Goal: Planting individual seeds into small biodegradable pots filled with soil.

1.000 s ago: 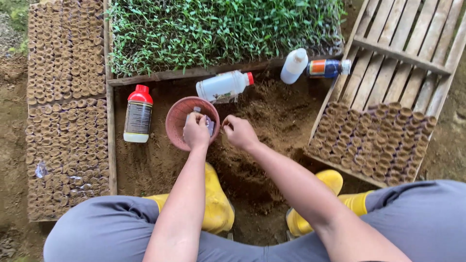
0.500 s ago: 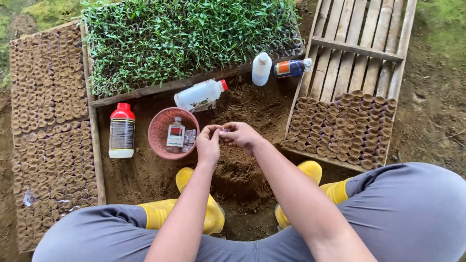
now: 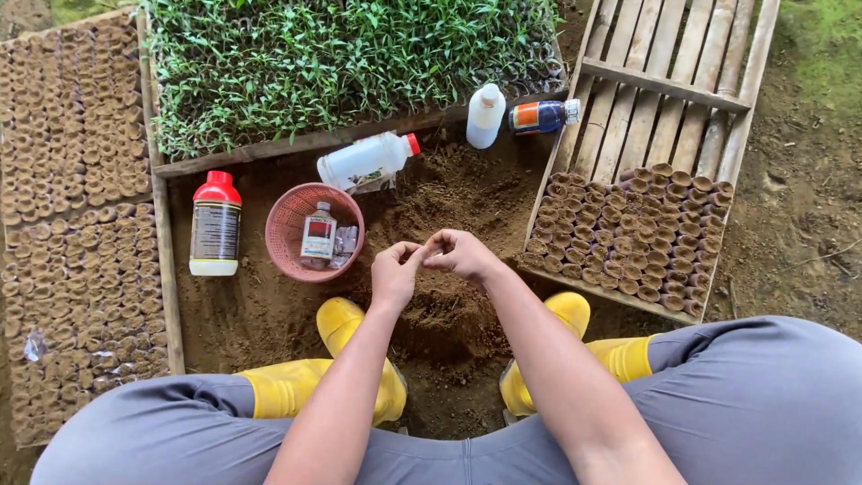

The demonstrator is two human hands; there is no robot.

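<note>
- Centrally, the left hand [image 3: 395, 272] and the right hand [image 3: 460, 252] met fingertip to fingertip above a mound of loose brown soil [image 3: 440, 310], fingers pinched together; whatever small thing sat between the fingertips was too tiny to tell.
- Both bare forearms reached forward from grey-trousered knees, and a pair of yellow rubber boots [image 3: 346, 328] stood on the soil, one on either side of the mound.
- Just left of the left hand sat a round pink plastic basket [image 3: 285, 238], holding a small clear bottle with a label [image 3: 318, 236] and a crumpled packet beside it.
- Further left, a white bottle with a red cap and dark label [image 3: 215, 224] stood upright on the soil, near a wooden frame edge.
- Beyond the basket, a translucent white jug with a red cap [image 3: 368, 160] lay on its side, cap pointing right.
- Further off to the right, a plain white bottle [image 3: 486, 115] stood upright, and a dark blue bottle with an orange label [image 3: 540, 116] lay on its side just beside it.
- Right of the hands, a slatted wooden tray [image 3: 664, 90] carried a block of small brown soil-filled seedling pots [image 3: 637, 229] at its near end.
- At the far side, a wooden-framed bed of green seedlings [image 3: 341, 58] filled the view, and rows of brown pots [image 3: 76, 224] covered the left side.
</note>
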